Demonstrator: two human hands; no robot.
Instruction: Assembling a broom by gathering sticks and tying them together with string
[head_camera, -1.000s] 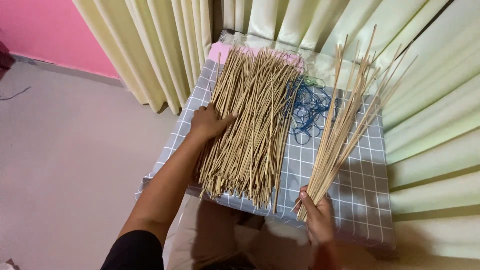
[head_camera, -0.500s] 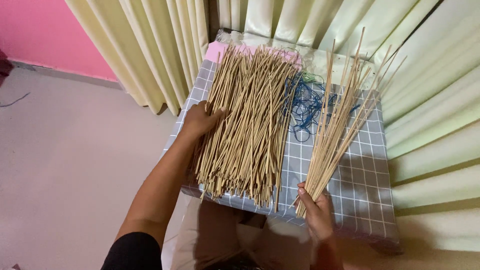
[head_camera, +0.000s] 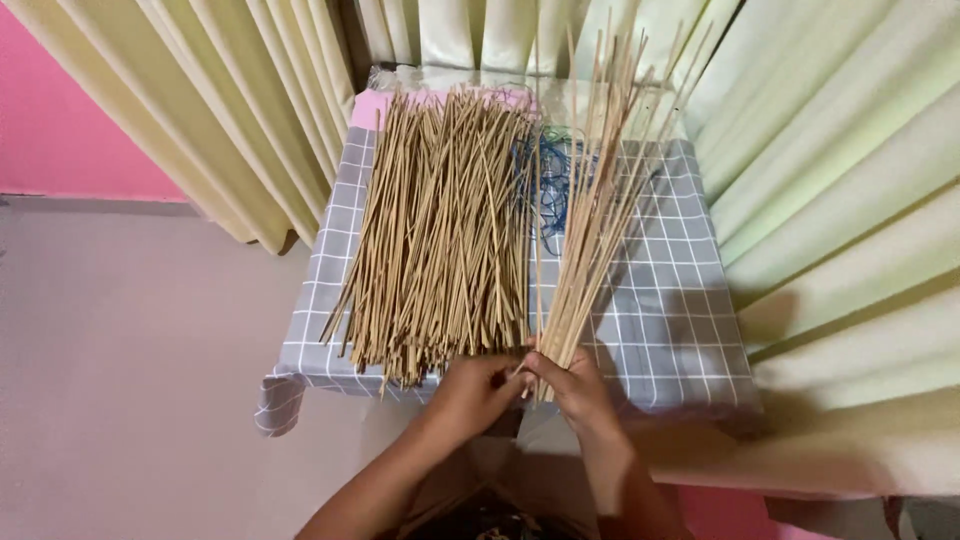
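The pale curtains (head_camera: 850, 200) hang behind and to the right of your work surface, and a pink wall (head_camera: 60, 130) shows at the far left. Your table (head_camera: 670, 310), covered with a grey checked cloth, carries everything. The large pile of thin tan sticks (head_camera: 440, 230) lies on the left half, running from the far edge to the near edge; its near ends overhang slightly, which keeps them within reach. A tangle of blue bands (head_camera: 548, 190) lies near the far edge, between the pile and the fanned tops of the bundle, partly hidden by both. You hold a smaller bundle of sticks (head_camera: 590, 200) just right of the pile, its base at the near edge and its tips fanning toward the far edge, because only the lower ends are gathered. Your right hand (head_camera: 575, 385) is clenched around that base. Your left hand (head_camera: 480, 385) touches the same base beside the pile's near ends, its fingers curled on the sticks; how firmly they grip cannot be told.
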